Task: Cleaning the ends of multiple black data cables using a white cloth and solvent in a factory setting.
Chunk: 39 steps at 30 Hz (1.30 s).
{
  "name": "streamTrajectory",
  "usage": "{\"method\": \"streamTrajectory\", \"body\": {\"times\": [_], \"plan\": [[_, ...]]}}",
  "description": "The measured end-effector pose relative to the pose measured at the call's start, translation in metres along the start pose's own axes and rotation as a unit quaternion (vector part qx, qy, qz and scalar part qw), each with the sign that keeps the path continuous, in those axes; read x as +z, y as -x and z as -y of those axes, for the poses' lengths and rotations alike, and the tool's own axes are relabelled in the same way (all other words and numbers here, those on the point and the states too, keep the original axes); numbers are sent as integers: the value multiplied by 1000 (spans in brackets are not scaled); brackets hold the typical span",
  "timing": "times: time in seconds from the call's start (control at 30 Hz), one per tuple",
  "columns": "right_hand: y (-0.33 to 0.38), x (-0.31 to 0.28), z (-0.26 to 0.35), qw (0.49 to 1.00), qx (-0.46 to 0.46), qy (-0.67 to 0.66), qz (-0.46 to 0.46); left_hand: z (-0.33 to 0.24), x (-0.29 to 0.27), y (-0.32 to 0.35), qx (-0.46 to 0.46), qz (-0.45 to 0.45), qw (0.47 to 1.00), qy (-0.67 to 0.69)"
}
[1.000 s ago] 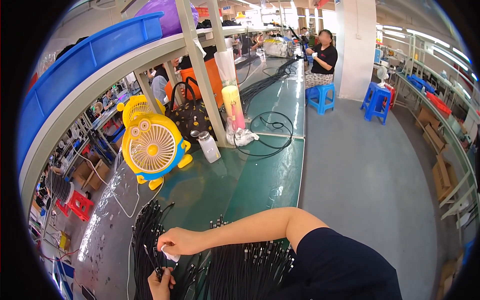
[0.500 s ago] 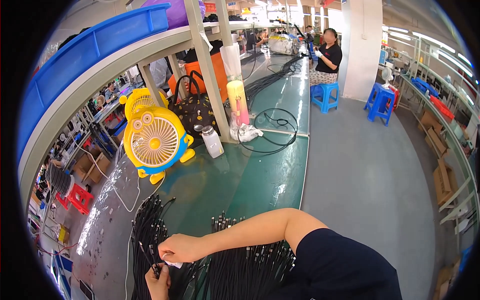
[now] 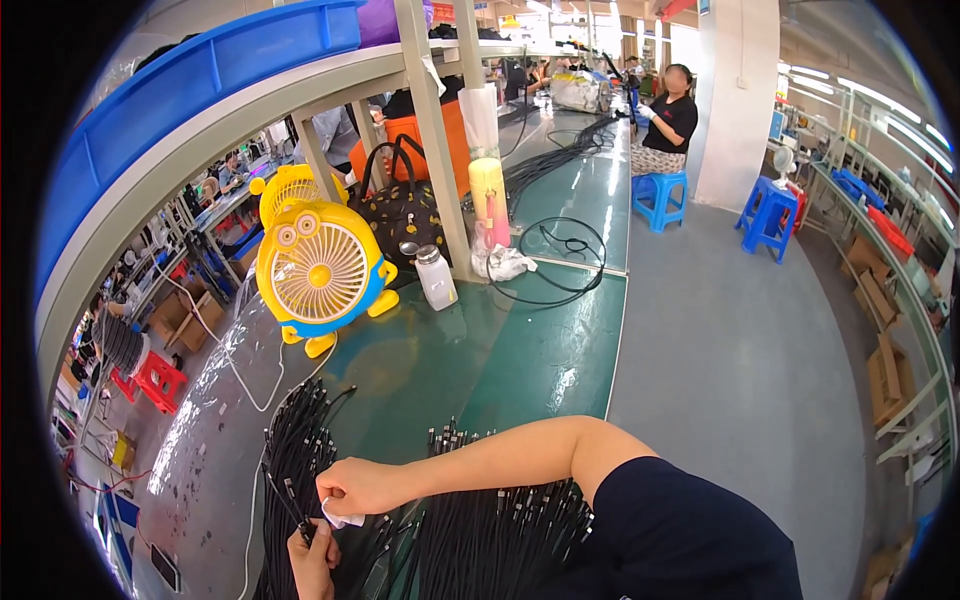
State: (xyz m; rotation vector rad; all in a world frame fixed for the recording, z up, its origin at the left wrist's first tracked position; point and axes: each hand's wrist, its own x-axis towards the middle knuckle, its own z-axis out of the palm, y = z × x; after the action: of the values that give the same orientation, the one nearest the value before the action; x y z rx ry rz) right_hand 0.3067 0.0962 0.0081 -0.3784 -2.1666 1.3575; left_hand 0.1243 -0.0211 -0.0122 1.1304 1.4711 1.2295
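My left hand [image 3: 313, 563], at the bottom left, is closed round a few black cables [image 3: 301, 520] whose metal plugs point up out of its grip. Just above it, my right hand [image 3: 368, 486] pinches a small white cloth or wipe [image 3: 343, 517], close to the held cables. Behind and left of my hands lies a thick bundle of black cables [image 3: 296, 432] with plug ends toward the far side. Another wide bundle [image 3: 470, 545] of the same cables spreads under my right forearm, which hides part of it.
On the green tabletop [image 3: 470, 375] stand a yellow and blue cartoon-shaped fan [image 3: 320, 276] and a white bottle [image 3: 436, 283]. A coiled black cable [image 3: 566, 290] lies farther back. A shelf with a blue bin [image 3: 215, 90] rises at left. A person [image 3: 668, 122] sits on a blue stool [image 3: 660, 198].
The whole view has shifted a little. My right hand still pinches the white cloth, which now shows lower and more spread beside the left hand. My left hand keeps its hold on the cables.
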Motion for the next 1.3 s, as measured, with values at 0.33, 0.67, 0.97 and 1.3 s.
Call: {"method": "streamTrajectory", "body": {"times": [0.33,0.67,0.97,1.3], "plan": [[-1,4,4,998,-23,-33,58,-3,-8,3,-36,74,991,107],[-3,9,-7,997,-25,-33,59,-5,-1,4,-35,44,993,108],[-2,3,-3,998,-18,41,31,5,4,-2,41,-40,997,-41],[-10,7,-19,997,20,55,46,-1,14,1,49,-24,996,-75]]}}
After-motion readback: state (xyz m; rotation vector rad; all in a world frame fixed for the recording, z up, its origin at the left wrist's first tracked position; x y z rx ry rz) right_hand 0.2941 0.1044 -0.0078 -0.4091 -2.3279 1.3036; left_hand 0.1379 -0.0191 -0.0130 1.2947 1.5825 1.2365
